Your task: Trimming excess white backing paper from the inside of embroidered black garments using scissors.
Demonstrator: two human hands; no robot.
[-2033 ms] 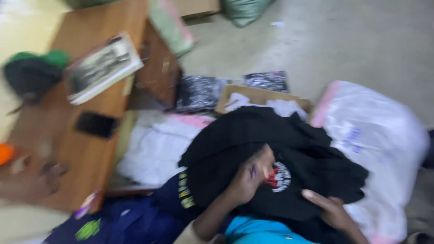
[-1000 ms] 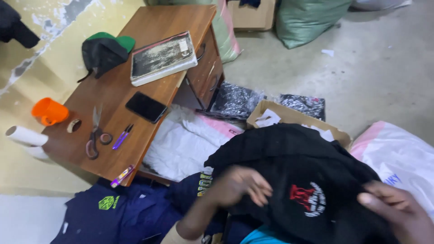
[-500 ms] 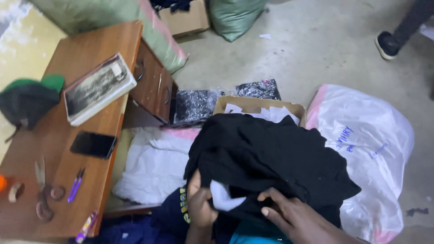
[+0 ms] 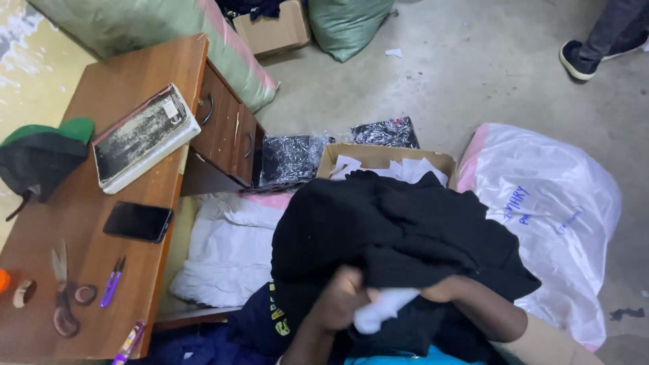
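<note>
Landmark: the wooden desk (image 4: 88,223), at the left of the view; on its top lie a closed book (image 4: 145,138), a black phone (image 4: 138,222), scissors (image 4: 62,297) and a purple pen (image 4: 112,281); a green-brimmed cap (image 4: 40,155) rests at its outer edge. Right of the desk, the left hand (image 4: 341,301) and right hand (image 4: 446,290) grip a black garment (image 4: 385,233) with a white piece (image 4: 385,307) between them; beyond the garment, farther from the desk, lies a white plastic sack (image 4: 547,209); a cardboard box (image 4: 385,162) sits behind the garment.
</note>
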